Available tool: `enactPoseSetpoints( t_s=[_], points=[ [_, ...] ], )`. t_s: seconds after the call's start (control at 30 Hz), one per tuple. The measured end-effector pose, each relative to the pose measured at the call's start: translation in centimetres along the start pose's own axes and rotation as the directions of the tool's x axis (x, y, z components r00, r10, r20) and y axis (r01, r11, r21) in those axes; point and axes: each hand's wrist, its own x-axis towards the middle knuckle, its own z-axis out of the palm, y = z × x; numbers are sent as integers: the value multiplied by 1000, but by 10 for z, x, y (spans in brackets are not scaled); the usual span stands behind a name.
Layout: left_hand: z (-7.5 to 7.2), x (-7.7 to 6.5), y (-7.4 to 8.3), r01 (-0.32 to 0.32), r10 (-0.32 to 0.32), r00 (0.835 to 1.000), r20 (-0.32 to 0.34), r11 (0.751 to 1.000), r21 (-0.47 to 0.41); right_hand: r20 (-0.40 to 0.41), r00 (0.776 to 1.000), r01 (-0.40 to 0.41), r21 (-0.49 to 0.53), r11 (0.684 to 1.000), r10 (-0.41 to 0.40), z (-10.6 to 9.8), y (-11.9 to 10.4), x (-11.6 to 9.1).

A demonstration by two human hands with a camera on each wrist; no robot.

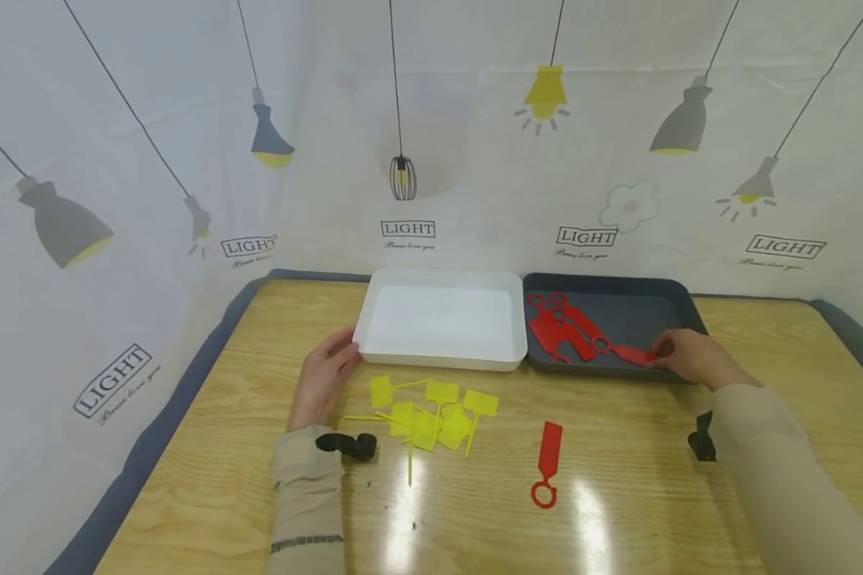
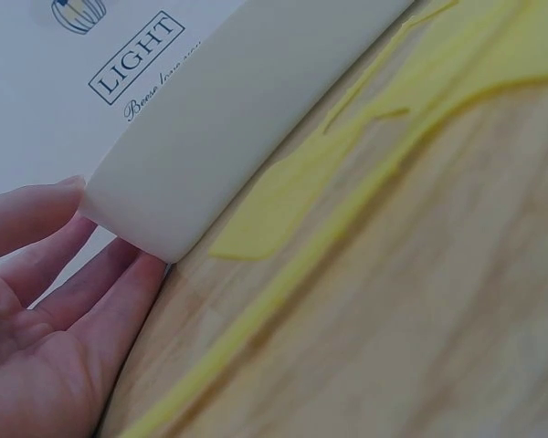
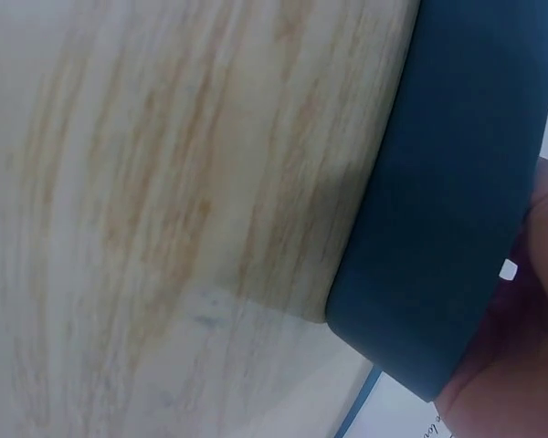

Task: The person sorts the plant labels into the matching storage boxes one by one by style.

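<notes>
My left hand [image 1: 322, 375] rests against the left end of a white tray [image 1: 442, 361]. In the left wrist view its fairly straight fingers [image 2: 119, 283] touch the outside near the corner, the thumb by the rim. Over the right front of a dark grey tray [image 1: 647, 307], my right hand [image 1: 693, 355] pinches the end of a red ring-ended tag [image 1: 633, 354]. Its fingertips are largely hidden there, and the tray wall [image 3: 429, 210] covers them in the right wrist view. Several other red tags [image 1: 546, 331] lie piled in that tray's left half.
A loose pile of yellow T-shaped plant labels [image 1: 424, 427] lies on the wooden table [image 1: 216, 447] before the white tray. One red tag [image 1: 549, 451] lies by itself further right. Behind the trays stands a lamp-printed curtain [image 1: 475, 184].
</notes>
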Motion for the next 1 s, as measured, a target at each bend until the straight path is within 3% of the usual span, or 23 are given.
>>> enactPoseSetpoints(
  t_s=[0.4, 0.57, 0.73, 0.87, 1.0],
  points=[
    [3, -1, -2, 5, -4, 1000, 11, 1000, -24, 8, 1000, -7, 44, 999, 7, -6, 7, -2],
    [3, -2, -4, 14, -14, 1000, 0, 1000, -19, -95, 995, 11, 38, 999, -8, -8, 2, -8],
    [0, -5, 0, -2, 3, 1000, 18, 1000, -30, -208, 977, 54, 73, 996, -38, -9, -16, -19],
    [-2, -6, 4, -26, 27, 999, 34, 999, -39, -255, 966, 76, 114, 991, -45, -9, -31, -27],
    [-1, -4, 3, -12, 14, 999, 36, 999, -32, -287, 957, 88, 139, 986, -45, -11, -42, -36]
  ],
)
